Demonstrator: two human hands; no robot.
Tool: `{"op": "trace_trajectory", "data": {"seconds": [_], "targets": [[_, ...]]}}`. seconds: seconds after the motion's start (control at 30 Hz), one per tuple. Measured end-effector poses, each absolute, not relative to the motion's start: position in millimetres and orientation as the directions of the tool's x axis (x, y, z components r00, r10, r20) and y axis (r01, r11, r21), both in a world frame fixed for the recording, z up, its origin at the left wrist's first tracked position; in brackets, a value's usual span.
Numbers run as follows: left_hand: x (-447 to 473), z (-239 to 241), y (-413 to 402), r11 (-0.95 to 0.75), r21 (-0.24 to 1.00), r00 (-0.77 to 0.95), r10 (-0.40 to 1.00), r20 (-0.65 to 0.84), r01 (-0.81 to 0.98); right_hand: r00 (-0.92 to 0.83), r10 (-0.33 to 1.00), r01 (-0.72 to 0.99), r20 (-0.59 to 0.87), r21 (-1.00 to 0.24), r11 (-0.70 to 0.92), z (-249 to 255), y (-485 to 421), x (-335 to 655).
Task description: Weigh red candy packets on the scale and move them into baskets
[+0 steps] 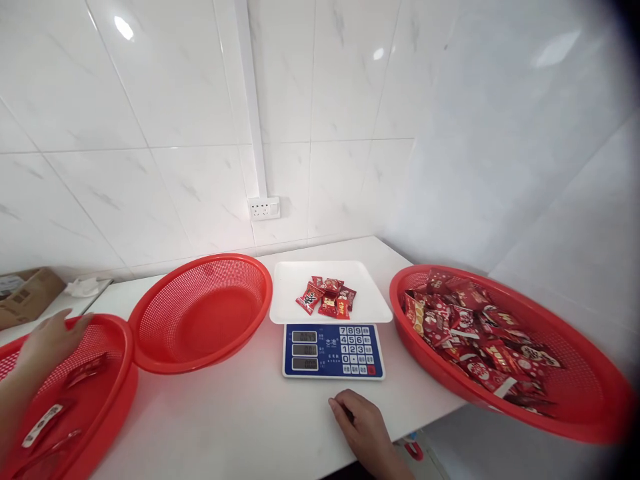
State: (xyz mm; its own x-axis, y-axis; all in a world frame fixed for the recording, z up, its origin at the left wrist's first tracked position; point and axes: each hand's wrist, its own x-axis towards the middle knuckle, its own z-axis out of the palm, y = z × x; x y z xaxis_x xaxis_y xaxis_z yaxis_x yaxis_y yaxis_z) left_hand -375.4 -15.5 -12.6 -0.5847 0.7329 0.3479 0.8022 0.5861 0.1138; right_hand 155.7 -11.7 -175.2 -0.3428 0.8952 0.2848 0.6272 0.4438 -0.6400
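My left hand (50, 341) lies over the far rim of a red basket (107, 427) at the left, fingers stretched flat, holding nothing; a few red packets (47, 419) lie in that basket. My right hand (361, 421) rests on the white table (240, 420) just in front of the scale, fingers curled under, with nothing visible in it. The scale (333, 350) has a blue keypad front and a white tray (287, 297) bearing several red packets (326, 297).
An empty red basket (200, 313) stands between the left basket and the scale. A large red basket (590, 400) heaped with red packets overhangs the table's right edge. Tiled walls close the back and right. A cardboard box (25, 293) sits far left.
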Motion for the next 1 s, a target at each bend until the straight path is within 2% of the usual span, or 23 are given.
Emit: {"op": "trace_trajectory", "data": {"seconds": [0.13,0.17,0.23,0.3,0.37,0.47,0.57,0.7,0.87,1.0], "targets": [[-308.7,-6.1,11.8,0.422,0.136,-0.443,0.866,0.233,0.896,-0.35,0.895,0.627,0.276,-0.641,0.442,-175.5,-11.9,155.8],[-285.2,-5.8,14.2,0.342,0.16,-0.369,0.91,0.189,0.926,-0.349,0.895,0.626,0.276,-0.643,0.442,-175.7,-11.9,155.7],[-236.5,-6.7,11.9,0.092,0.294,-0.088,0.996,-0.028,0.951,-0.349,0.894,0.623,0.279,-0.644,0.444,-175.8,-12.2,155.7],[-196.0,-9.0,3.7,-0.061,0.336,0.124,0.978,-0.169,0.94,-0.348,0.893,0.62,0.284,-0.645,0.447,-175.9,-12.6,155.8],[-173.4,-11.2,-4.9,-0.099,0.359,0.196,0.95,-0.245,0.928,-0.342,0.893,0.622,0.291,-0.643,0.448,-176.1,-13.0,155.9],[-176.3,-13.4,-11.7,-0.066,0.403,0.192,0.94,-0.28,0.913,-0.337,0.892,0.625,0.302,-0.636,0.452,-176.5,-13.2,156.2],[-205.5,-17.1,-13.5,0.004,0.403,0.118,0.954,-0.277,0.915,-0.343,0.89,0.617,0.3,-0.642,0.454,-177.0,-12.8,156.5],[-243.8,-28.3,-15.9,0.064,0.323,0.014,0.972,-0.234,0.944,-0.349,0.888,0.601,0.299,-0.656,0.457,-177.0,-12.5,156.9],[-262.4,-43.5,-14.1,0.056,0.123,-0.05,0.997,-0.051,0.991,-0.344,0.883,0.598,0.319,-0.651,0.468,-175.6,-14.6,157.7],[-259.6,-45.0,-12.7,0.05,0.081,-0.049,0.999,-0.009,0.996,-0.339,0.882,0.596,0.327,-0.65,0.471,-175.8,-14.9,157.8]]}}
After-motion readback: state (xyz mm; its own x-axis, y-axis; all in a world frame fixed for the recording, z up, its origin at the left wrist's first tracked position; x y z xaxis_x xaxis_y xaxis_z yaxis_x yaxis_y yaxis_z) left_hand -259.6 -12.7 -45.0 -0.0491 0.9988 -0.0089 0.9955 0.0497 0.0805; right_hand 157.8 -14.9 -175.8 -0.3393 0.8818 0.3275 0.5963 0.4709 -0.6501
